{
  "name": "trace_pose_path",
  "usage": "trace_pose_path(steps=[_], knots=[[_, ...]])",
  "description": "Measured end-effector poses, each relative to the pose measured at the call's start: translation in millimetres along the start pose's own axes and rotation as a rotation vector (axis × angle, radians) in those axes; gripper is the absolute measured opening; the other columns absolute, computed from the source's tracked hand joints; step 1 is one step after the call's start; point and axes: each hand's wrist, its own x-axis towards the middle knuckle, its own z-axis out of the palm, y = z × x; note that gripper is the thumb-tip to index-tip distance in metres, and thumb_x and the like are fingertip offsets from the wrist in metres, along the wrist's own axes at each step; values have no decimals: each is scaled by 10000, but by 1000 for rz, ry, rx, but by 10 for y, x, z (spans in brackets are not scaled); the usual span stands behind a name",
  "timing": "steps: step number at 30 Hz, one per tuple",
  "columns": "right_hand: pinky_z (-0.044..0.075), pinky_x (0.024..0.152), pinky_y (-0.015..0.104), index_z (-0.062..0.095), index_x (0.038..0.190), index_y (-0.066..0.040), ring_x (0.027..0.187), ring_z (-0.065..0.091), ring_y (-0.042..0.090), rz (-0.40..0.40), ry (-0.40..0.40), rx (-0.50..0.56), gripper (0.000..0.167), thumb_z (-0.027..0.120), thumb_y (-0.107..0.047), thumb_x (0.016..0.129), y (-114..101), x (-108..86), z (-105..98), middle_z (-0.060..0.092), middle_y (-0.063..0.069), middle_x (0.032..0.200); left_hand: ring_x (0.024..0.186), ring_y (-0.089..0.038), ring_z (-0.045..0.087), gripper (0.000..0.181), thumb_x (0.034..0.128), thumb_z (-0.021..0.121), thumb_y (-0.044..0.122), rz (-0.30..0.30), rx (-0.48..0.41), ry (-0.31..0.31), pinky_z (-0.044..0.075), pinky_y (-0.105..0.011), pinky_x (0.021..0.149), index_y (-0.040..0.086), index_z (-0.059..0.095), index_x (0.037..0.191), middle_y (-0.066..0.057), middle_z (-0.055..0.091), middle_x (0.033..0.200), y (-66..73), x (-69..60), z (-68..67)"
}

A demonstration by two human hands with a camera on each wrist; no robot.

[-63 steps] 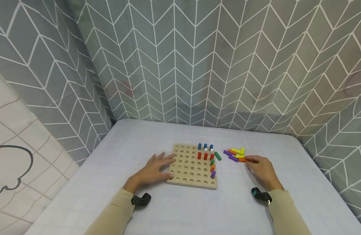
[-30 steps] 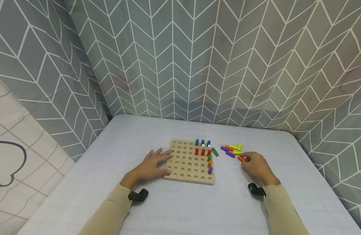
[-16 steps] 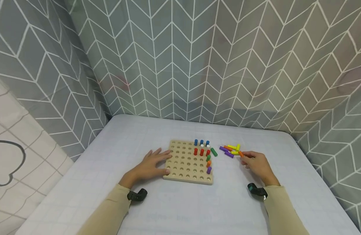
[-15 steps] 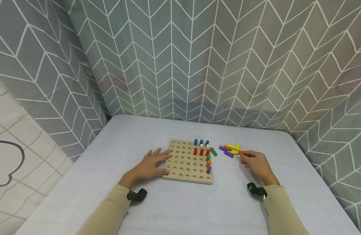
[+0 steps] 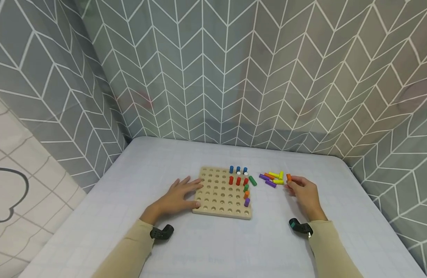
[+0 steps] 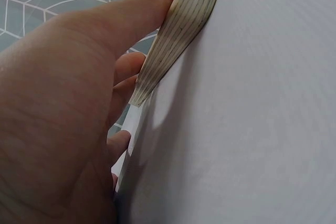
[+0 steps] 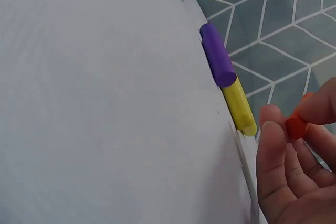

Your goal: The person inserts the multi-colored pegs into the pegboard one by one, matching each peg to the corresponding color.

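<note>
My right hand (image 5: 305, 196) pinches an orange peg (image 5: 288, 177) between thumb and fingers, just right of the loose pegs; the peg stands nearly upright. In the right wrist view the end of that orange peg (image 7: 296, 128) pokes out from the fingertips. My left hand (image 5: 177, 199) lies with spread fingers against the left edge of a wooden pegboard (image 5: 213, 197). The left wrist view has the thumb touching the layered edge of the board (image 6: 184, 24). Blue, white, red, green, orange and purple pegs stand along the board's right side.
A green peg (image 5: 253, 180) lies beside the board's right edge. Farther right is a loose pile with purple pegs (image 5: 270, 183), yellow pegs (image 5: 278, 182) and an orange peg (image 5: 269, 176). A white cloth covers the table (image 5: 213, 247). A patterned curtain (image 5: 213, 77) stands behind it.
My right hand has picked an orange peg from the pile's right end, lifted it and turned it from lying to nearly upright. The left hand keeps its place on the board.
</note>
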Motion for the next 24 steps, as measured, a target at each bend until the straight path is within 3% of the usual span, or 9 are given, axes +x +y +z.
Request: trace_pose_path(steps=[8, 15, 21, 24], knots=[[591, 753, 228, 349, 1537, -32, 845, 725, 122, -78, -44, 102, 572, 567, -95, 1011, -44, -29, 99, 599, 268, 1203, 1528, -295, 109, 760, 901, 622, 627, 0, 10, -6, -32, -549, 1211, 232, 451, 1527, 114, 273, 1624, 3, 0, -5], [600, 769, 269, 416, 1498, -32, 877, 734, 181, -130, -75, 137, 506, 552, -57, 1012, -165, -99, 255, 606, 288, 1189, 1528, -311, 106, 753, 908, 616, 616, 5, 16, -8, -32, -563, 1208, 215, 454, 1525, 91, 276, 1627, 3, 4, -15], [598, 788, 275, 430, 1465, -3, 898, 735, 183, -110, -132, 199, 479, 572, -72, 1013, -241, -136, 379, 597, 297, 1209, 1529, -303, 100, 755, 905, 624, 613, 5, 7, -6, -38, -551, 1210, 215, 454, 1525, 90, 276, 1627, 20, 15, -41], [595, 799, 272, 427, 1461, -10, 899, 733, 165, -79, -162, 197, 474, 579, -90, 1019, -258, -194, 443, 607, 286, 1229, 1530, -284, 103, 758, 896, 625, 626, -7, 3, -10, -32, -541, 1213, 231, 460, 1521, 112, 278, 1622, -10, 3, 8]])
